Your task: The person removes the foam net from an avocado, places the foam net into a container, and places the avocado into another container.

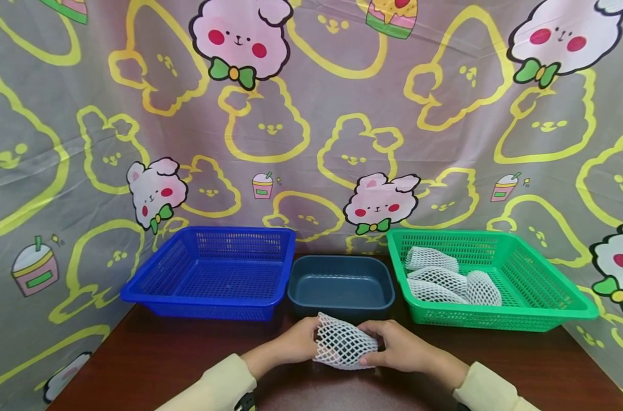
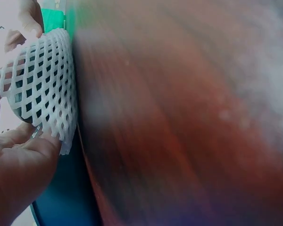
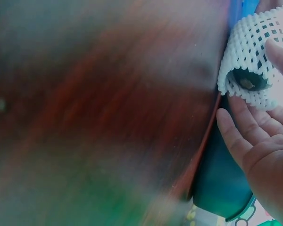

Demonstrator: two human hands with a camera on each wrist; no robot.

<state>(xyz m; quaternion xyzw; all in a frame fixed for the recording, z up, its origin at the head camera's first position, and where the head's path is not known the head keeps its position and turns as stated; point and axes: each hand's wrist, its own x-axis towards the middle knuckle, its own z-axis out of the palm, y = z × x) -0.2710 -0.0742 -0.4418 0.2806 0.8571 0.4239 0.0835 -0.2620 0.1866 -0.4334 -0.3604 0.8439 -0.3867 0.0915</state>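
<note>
A white foam net sleeve (image 1: 344,342) is held above the table in front of the dark basin, in the middle of the head view. Inside it sits a dark green fruit (image 3: 250,80) with a stem scar, showing at the sleeve's mouth in the right wrist view; its exact kind is unclear. My left hand (image 1: 298,341) grips the sleeve's left end, its fingers partly hidden behind the mesh. At the other end, my right hand (image 1: 396,345) holds the sleeve between thumb and fingers. The left wrist view shows the fruit's dark shape through the mesh.
Behind the hands stands a dark blue basin (image 1: 341,311). A blue basket (image 1: 209,311) is on its left, a green basket (image 1: 501,319) on its right. Several white foam net sleeves (image 1: 437,279) lie in the green basket. A patterned curtain (image 1: 311,114) hangs behind the brown table (image 1: 111,365).
</note>
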